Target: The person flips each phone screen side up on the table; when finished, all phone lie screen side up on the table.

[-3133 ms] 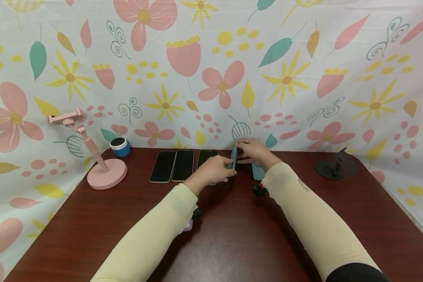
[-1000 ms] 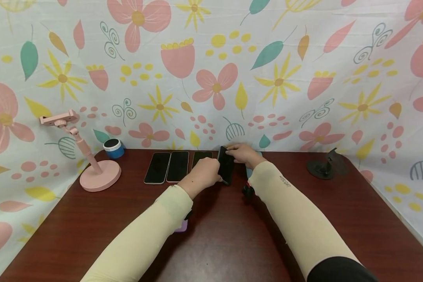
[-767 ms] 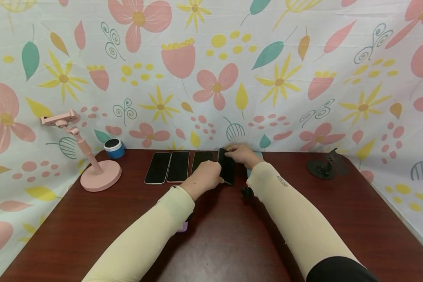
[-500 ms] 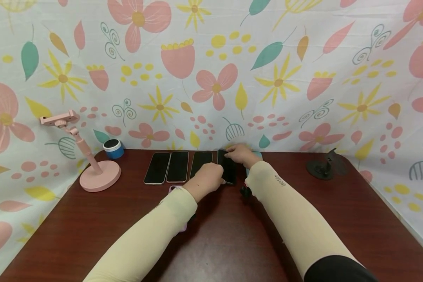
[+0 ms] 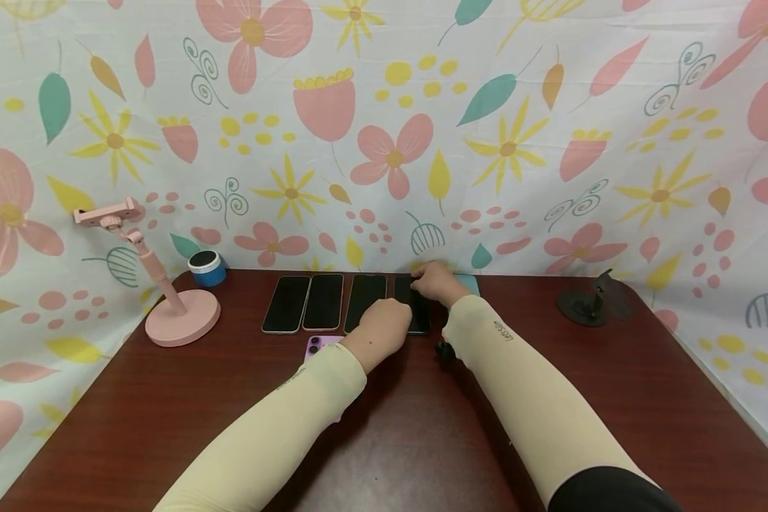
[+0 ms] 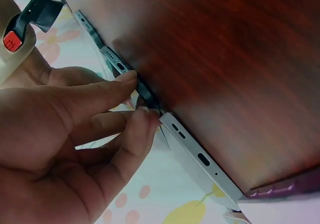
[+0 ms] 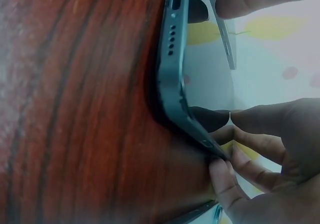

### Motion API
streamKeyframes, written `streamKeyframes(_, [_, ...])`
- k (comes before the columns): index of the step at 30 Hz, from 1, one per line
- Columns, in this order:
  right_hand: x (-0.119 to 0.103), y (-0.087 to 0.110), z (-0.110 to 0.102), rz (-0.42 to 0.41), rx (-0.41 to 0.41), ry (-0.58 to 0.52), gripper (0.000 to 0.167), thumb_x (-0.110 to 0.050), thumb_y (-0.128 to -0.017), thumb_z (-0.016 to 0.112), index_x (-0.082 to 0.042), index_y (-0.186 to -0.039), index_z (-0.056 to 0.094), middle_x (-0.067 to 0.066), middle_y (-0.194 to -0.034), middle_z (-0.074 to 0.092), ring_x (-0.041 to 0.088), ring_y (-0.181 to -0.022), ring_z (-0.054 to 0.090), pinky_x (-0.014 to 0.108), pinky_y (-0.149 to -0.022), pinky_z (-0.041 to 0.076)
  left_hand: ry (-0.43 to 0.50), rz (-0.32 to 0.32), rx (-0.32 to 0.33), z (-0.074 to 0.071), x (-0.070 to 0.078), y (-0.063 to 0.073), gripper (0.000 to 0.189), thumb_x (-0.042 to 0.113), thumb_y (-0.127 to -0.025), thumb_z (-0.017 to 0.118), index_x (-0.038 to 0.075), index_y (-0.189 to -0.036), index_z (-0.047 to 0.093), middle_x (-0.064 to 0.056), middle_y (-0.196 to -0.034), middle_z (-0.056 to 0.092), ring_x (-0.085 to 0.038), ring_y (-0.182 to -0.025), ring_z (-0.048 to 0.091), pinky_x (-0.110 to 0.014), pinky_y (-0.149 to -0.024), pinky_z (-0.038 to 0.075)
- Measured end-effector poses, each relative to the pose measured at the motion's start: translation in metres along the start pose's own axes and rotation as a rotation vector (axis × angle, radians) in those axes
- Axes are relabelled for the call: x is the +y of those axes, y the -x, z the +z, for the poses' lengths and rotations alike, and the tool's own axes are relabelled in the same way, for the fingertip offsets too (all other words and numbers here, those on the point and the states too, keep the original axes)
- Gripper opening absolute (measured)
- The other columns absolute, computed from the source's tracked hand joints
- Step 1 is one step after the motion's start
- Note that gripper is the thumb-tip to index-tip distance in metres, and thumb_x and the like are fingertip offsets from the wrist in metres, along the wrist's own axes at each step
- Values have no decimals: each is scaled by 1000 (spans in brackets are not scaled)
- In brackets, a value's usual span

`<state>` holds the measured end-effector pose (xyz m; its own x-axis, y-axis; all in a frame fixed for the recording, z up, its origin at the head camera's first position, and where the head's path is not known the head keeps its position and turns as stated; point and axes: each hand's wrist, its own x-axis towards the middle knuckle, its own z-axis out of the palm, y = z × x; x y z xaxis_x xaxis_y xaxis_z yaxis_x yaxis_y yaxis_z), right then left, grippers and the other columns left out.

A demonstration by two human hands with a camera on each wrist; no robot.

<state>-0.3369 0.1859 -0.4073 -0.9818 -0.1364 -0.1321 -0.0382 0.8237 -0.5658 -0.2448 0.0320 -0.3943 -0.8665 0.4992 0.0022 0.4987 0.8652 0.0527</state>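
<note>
A dark smartphone [image 5: 420, 313] lies face up in the row at the back of the table. Its grey bottom edge with the charging port shows in the left wrist view [image 6: 119, 64]. My left hand [image 5: 385, 327] pinches the near left corner, thumb on the bottom edge and fingertips beside the neighbouring silver-edged phone [image 6: 202, 159]. At the far right side, my right hand [image 5: 438, 283] pinches the rim; its fingertips touch the phone's long edge [image 7: 192, 126] in the right wrist view. A light blue phone [image 5: 468, 284] is partly hidden behind the right hand.
Three black-screened phones lie leftward: one [image 5: 286, 304], another [image 5: 323, 302], a third [image 5: 365, 299]. A purple phone [image 5: 320, 344] is partly under the left sleeve. A pink stand [image 5: 182, 316] and blue jar [image 5: 208, 269] are left; a black mount [image 5: 585, 307] is right.
The phone between my hands was upright on edge, then tilted down, and now lies flat with its screen up. My left hand has shifted slightly right and nearer, uncovering the purple phone's cameras.
</note>
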Motion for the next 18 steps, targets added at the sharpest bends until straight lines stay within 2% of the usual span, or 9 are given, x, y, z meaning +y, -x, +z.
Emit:
streamKeyframes(2, [0,0,0,-9,7,-10,42,-15,-107,59,2,-146,63,23,-146,66,38,-122,67,45,-104,55,5,-9,-2,-1,0,1,22,10,-106,63,9,-98,83,-9,-95,81,-25,-86,78,-37,-73,65])
streamKeyframes(3, [1,0,-1,-7,10,-19,40,-16,-108,58,3,-142,66,23,-132,71,36,-107,69,42,-95,56,7,-13,-4,-1,1,2,21,11,-106,64,9,-97,83,-9,-94,81,-25,-85,78,-37,-72,65])
streamKeyframes(5, [3,0,-4,-2,8,-37,35,-19,-109,56,5,-130,72,17,-102,71,27,-80,61,36,-79,51,6,-27,0,-3,3,3,20,16,-105,67,9,-96,83,-9,-92,81,-26,-83,78,-38,-70,65])
streamKeyframes(7, [5,0,-7,5,9,-77,35,-22,-111,53,4,-124,73,9,-91,62,21,-72,49,34,-73,44,0,-43,15,-5,6,4,20,21,-104,70,9,-97,83,-11,-96,80,-28,-85,78,-39,-69,65])
streamKeyframes(9, [6,3,-12,12,8,-120,37,-24,-112,52,3,-127,71,11,-96,63,22,-78,55,33,-75,49,1,-43,42,-8,8,5,23,28,-103,72,8,-100,84,-14,-102,79,-30,-89,77,-41,-72,66])
streamKeyframes(11, [7,6,-18,15,12,-180,42,-26,-112,51,2,-138,67,16,-121,69,27,-98,66,37,-87,56,14,-27,74,-10,11,4,26,31,-103,72,8,-99,84,-14,-103,78,-30,-90,77,-41,-74,66])
streamKeyframes(14, [9,12,-29,28,7,-276,49,-26,-112,49,1,-152,56,23,-152,58,37,-131,63,46,-107,57,71,17,86,-13,16,1,28,31,-105,71,8,-91,81,-11,-89,76,-25,-81,75,-36,-73,64])
streamKeyframes(16, [11,16,-37,38,-1,-306,51,-27,-113,47,1,-156,52,26,-153,54,40,-138,59,49,-113,54,137,29,70,-14,19,-3,30,30,-105,70,9,-86,78,-8,-77,73,-21,-71,72,-33,-68,61])
streamKeyframes(18, [14,19,-45,42,0,-315,52,-27,-113,46,1,-157,50,27,-153,53,41,-139,57,51,-115,53,218,23,48,-15,24,-6,29,30,-106,69,7,-90,77,-8,-76,72,-20,-69,70,-32,-68,58])
